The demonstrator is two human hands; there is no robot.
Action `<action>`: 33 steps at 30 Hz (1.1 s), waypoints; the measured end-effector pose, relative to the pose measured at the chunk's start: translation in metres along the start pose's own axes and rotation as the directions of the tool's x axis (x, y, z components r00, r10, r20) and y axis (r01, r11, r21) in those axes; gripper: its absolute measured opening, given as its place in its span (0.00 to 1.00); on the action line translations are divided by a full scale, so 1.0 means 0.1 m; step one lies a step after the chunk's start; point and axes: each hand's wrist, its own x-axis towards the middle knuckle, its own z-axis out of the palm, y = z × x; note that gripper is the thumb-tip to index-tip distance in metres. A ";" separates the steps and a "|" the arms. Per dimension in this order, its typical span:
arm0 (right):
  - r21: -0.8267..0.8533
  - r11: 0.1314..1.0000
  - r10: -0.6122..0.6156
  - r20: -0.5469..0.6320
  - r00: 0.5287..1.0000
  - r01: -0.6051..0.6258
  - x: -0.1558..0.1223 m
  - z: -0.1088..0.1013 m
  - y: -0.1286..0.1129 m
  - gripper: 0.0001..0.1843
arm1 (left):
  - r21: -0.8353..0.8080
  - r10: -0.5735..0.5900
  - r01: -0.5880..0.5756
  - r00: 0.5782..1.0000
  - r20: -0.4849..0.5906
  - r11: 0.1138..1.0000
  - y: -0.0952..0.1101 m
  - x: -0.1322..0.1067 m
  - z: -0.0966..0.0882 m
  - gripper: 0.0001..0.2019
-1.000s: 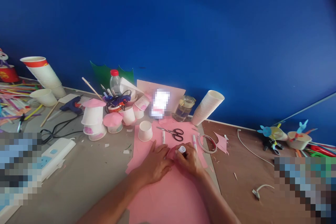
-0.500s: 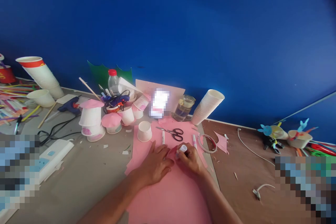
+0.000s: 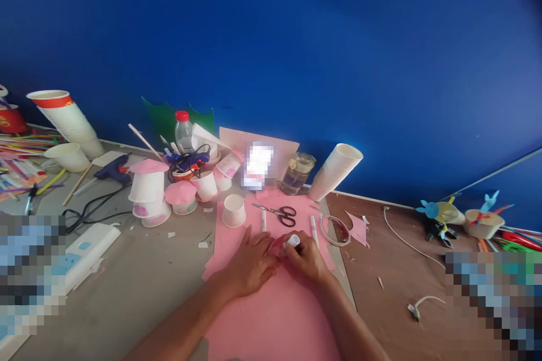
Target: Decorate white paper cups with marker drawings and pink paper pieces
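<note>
My right hand (image 3: pixel 308 256) is closed round a white glue stick (image 3: pixel 293 241), whose lower end is hidden by the fingers. Flat on pink paper (image 3: pixel 275 321) lies my left hand (image 3: pixel 252 265), fingers spread. Between the two hands a small darker pink piece (image 3: pixel 276 246) shows, its edges mostly covered by my fingers. Just beyond them are dark-handled scissors (image 3: pixel 284 215), a white marker (image 3: pixel 263 220) and a second marker (image 3: pixel 314 229). A white paper cup (image 3: pixel 234 211) stands upside down near my left fingertips.
Behind the paper stand a lit phone (image 3: pixel 257 166), a glass jar (image 3: pixel 297 174) and a leaning stack of cups (image 3: pixel 337 169). Pink-roofed cups (image 3: pixel 148 189), a glue gun (image 3: pixel 112 169) and a power strip (image 3: pixel 87 256) are at left. A tape ring (image 3: pixel 335 231) lies at right.
The glue stick in my right hand has shifted slightly left and tilts a little differently. My left hand stays in place on the paper.
</note>
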 end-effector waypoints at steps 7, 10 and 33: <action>-0.223 0.974 -0.087 -0.184 0.979 0.045 0.01 -0.03 0.05 0.11 | -0.035 0.006 -0.006 1.000 0.004 0.999 0.01 0.02 -0.02 0.07; -0.001 0.999 0.033 -0.115 0.993 -0.033 -0.01 -0.04 0.03 0.12 | -0.026 -0.002 0.002 1.000 0.004 1.000 0.00 0.00 0.00 0.08; -0.309 0.948 -0.134 -0.193 0.972 0.069 0.03 -0.01 0.09 0.09 | -0.003 0.011 -0.011 1.000 0.014 1.000 0.03 0.02 -0.07 0.07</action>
